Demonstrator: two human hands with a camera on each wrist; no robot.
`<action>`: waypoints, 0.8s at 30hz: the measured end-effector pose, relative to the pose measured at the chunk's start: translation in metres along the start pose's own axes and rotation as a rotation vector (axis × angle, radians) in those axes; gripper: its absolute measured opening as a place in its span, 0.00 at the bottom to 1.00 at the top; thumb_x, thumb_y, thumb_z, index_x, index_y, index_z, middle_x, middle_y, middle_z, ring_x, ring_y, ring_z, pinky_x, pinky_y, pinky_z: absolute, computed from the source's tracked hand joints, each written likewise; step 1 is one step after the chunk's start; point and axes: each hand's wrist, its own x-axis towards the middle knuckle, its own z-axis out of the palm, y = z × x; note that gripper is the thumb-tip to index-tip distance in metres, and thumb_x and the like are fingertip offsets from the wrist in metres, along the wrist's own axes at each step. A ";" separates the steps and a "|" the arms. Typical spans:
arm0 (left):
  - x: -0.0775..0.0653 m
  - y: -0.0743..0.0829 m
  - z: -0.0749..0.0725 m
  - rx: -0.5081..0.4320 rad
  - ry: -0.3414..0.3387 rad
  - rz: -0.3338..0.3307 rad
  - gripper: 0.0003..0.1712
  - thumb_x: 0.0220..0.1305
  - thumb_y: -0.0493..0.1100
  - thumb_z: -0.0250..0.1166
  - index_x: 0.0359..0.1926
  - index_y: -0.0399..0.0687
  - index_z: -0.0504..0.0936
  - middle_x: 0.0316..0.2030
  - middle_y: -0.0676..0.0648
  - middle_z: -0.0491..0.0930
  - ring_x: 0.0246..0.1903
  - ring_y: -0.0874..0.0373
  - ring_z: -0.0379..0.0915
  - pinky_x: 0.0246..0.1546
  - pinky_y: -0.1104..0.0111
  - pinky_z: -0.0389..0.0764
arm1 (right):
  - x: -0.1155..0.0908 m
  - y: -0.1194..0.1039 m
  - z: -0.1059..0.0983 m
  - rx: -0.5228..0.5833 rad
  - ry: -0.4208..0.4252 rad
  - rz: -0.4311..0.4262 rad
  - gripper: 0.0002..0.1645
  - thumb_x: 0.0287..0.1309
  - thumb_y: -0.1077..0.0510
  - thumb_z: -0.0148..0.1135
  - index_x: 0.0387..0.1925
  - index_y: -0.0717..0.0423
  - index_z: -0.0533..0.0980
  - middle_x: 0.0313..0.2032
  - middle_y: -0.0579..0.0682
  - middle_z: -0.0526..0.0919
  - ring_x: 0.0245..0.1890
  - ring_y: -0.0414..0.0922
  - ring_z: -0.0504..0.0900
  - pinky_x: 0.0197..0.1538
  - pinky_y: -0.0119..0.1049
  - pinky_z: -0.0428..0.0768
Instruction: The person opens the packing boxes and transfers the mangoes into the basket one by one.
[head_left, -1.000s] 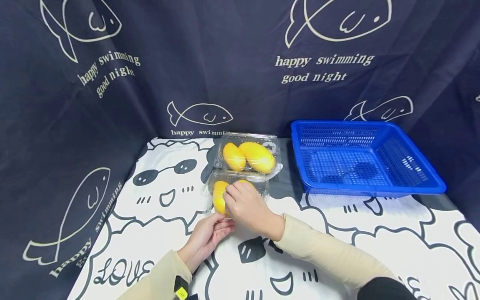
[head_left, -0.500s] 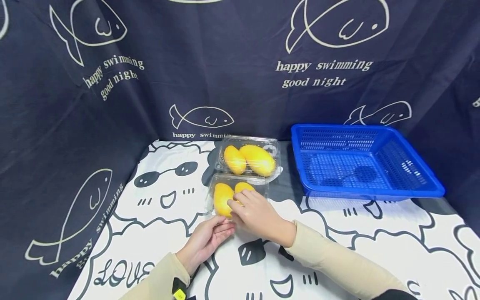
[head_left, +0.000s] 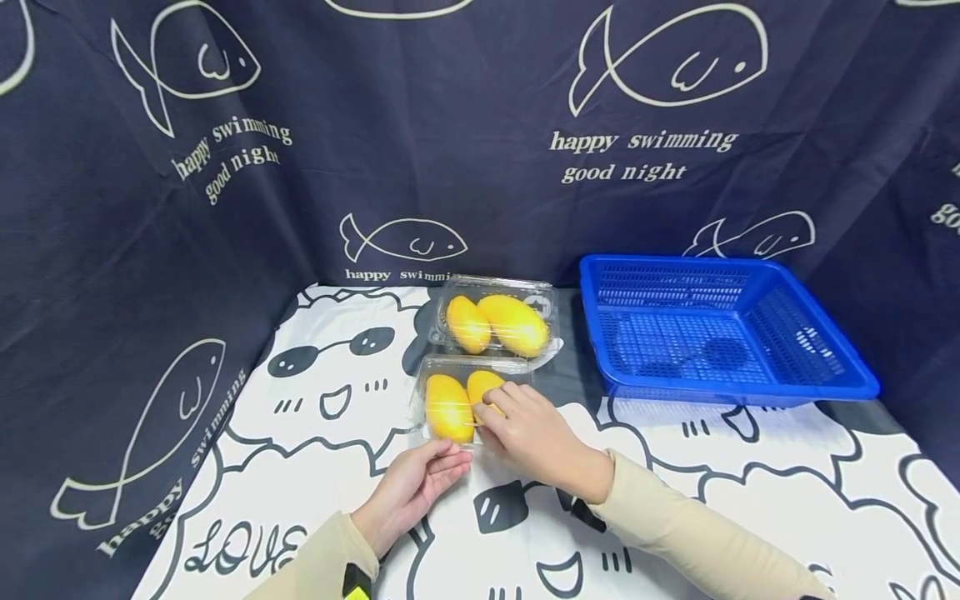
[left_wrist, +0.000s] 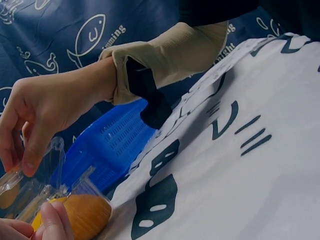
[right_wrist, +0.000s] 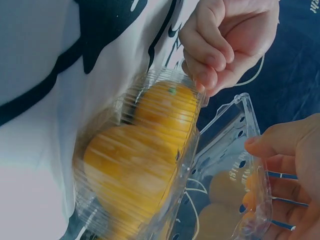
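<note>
A clear plastic clamshell box (head_left: 480, 363) stands before me, one mango (head_left: 447, 407) at its left and another (head_left: 483, 385) partly behind my right hand. My left hand (head_left: 416, 487) pinches the front rim of the box's base between thumb and fingers. In the right wrist view the lid (right_wrist: 248, 117) stands raised at an angle from the base, and my right hand (right_wrist: 295, 165) grips its edge, thumb on one side and fingers on the other. Both mangoes lie in the ribbed base (right_wrist: 95, 200).
Right behind it stands a second clear box (head_left: 491, 286), closed, with two mangoes (head_left: 517, 325) inside. A blue plastic basket (head_left: 611, 367) sits at the back right. White cartoon-print cloth (head_left: 322, 467) covers the table, and a dark fish-print curtain (head_left: 510, 217) hangs behind and at the sides.
My right hand has shifted to the right and a little toward me, uncovering more of the mangoes. The left hand stays at the front rim. The head view has tilted slightly up.
</note>
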 end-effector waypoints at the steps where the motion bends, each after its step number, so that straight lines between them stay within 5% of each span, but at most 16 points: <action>1: 0.000 0.000 0.000 0.003 -0.004 -0.003 0.20 0.72 0.39 0.52 0.56 0.26 0.69 0.34 0.46 0.87 0.37 0.61 0.85 0.45 0.73 0.84 | 0.000 0.001 -0.001 0.005 0.004 -0.002 0.12 0.48 0.60 0.70 0.37 0.54 0.79 0.33 0.46 0.78 0.36 0.45 0.76 0.37 0.35 0.76; 12: -0.003 0.003 -0.013 0.103 -0.041 -0.019 0.24 0.71 0.42 0.54 0.60 0.27 0.66 0.34 0.48 0.87 0.38 0.61 0.85 0.46 0.71 0.84 | -0.003 0.004 -0.002 0.025 0.013 -0.012 0.13 0.48 0.59 0.71 0.38 0.54 0.79 0.33 0.46 0.78 0.35 0.45 0.76 0.36 0.35 0.76; 24: -0.007 0.006 -0.021 0.142 0.057 0.012 0.22 0.68 0.42 0.59 0.56 0.31 0.68 0.31 0.50 0.84 0.32 0.63 0.84 0.41 0.74 0.85 | -0.003 0.005 -0.004 0.026 -0.014 -0.008 0.14 0.47 0.59 0.74 0.37 0.53 0.79 0.34 0.46 0.77 0.35 0.44 0.76 0.36 0.35 0.76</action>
